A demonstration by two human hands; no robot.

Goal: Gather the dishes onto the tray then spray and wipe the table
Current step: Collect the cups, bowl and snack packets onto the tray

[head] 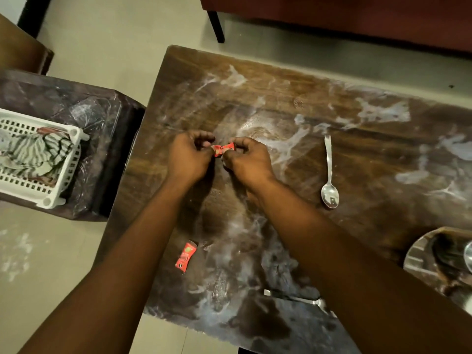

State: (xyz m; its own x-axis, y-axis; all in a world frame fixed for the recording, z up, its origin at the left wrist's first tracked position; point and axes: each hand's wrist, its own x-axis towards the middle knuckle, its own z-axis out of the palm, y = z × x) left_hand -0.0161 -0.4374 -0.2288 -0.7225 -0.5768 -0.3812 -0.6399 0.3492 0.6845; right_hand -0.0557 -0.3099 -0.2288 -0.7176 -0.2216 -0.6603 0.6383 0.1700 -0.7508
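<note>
Both hands meet over the middle of the dark wooden table (293,103). My left hand (189,157) and my right hand (249,159) each pinch an end of a small red sachet (222,150) held just above the tabletop. A second red sachet (186,257) lies flat near the table's left edge. To the right of my hands a steel spoon (329,175) rests with its bowl toward me. A steel plate (419,254) shows at the right edge, partly cut off. A flat steel utensil (293,297) peeks out under my right forearm.
A white slotted plastic tray (69,159) holding a striped cloth (33,154) sits on a plastic-covered stool at the left. A dark red sofa with a black leg (217,26) stands beyond the table. Pale floor tiles surround everything.
</note>
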